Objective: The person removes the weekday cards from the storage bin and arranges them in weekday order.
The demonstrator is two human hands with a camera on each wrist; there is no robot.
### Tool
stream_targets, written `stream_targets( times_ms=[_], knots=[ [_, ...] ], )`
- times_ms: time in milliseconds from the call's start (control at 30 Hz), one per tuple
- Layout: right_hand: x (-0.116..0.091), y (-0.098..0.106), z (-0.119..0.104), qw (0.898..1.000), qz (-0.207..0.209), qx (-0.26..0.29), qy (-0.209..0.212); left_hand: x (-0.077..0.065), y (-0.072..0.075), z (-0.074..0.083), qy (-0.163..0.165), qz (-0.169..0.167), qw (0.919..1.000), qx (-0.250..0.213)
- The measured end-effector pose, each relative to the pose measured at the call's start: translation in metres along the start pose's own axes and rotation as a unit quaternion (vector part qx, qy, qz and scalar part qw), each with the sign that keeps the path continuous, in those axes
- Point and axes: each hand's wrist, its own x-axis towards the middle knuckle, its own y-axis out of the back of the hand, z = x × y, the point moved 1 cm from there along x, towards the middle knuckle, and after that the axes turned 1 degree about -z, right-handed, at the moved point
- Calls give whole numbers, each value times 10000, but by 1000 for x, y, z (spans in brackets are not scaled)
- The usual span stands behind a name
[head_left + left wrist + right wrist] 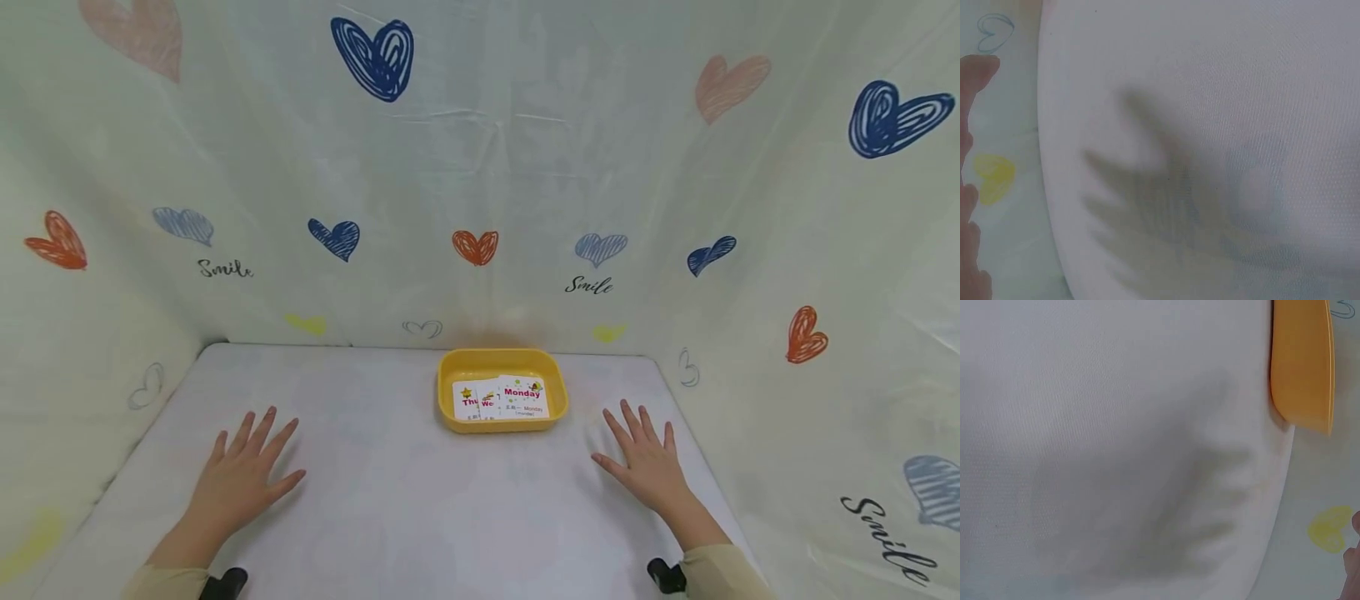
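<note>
Near the back edge of the white table stands a yellow tray [502,427] with several white cards in it. The top card [524,398] reads "Monday"; others beneath it are partly covered, showing "Thu" and "We". My left hand [238,475] is spread over the left side of the table, holding nothing. On the right, my right hand [645,462] is spread too, with nothing in it, and is the nearer one to the tray. Only fingertips of the left hand [969,200] show in the left wrist view. In the right wrist view the tray's side [1302,369] appears at upper right.
A pale curtain [487,175] printed with hearts and "Smile" hangs behind and on both sides of the table [420,508]. Dark straps [225,583] sit at both wrists. Both hands cast shadows on the tabletop.
</note>
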Motion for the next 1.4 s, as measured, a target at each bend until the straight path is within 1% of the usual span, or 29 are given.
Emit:
stream_targets(
  times_ms=[200,367,433,533,667,800,933,1100,1267,1400],
  knots=[
    [2,1,-2,10000,24,10,22,2,-1,3,-14,21,10000,15],
    [1,4,-6,10000,-35,60,-18,4,-1,7,0,-52,10000,7],
    [2,6,-8,10000,-47,70,-37,7,1,10,-17,-78,10000,-31],
    [4,9,-12,9997,-36,257,-40,15,4,16,-71,-85,9999,-89],
    [9,13,-19,9976,-101,686,-29,27,5,29,-106,-152,9997,-157],
    [16,16,-24,9940,-264,1061,-56,37,2,45,-91,-285,9991,-285],
    [22,17,-29,9883,-494,1440,-64,48,-6,58,-138,-345,9985,-412],
    [33,16,-36,9803,-673,1858,-30,65,-18,73,-222,-462,9968,-609],
    [45,14,-42,9735,-778,2150,-30,80,-28,92,-127,-674,9949,-746],
    [56,13,-46,9664,-748,2459,-52,92,-36,109,-26,-828,9918,-970]
  ],
)
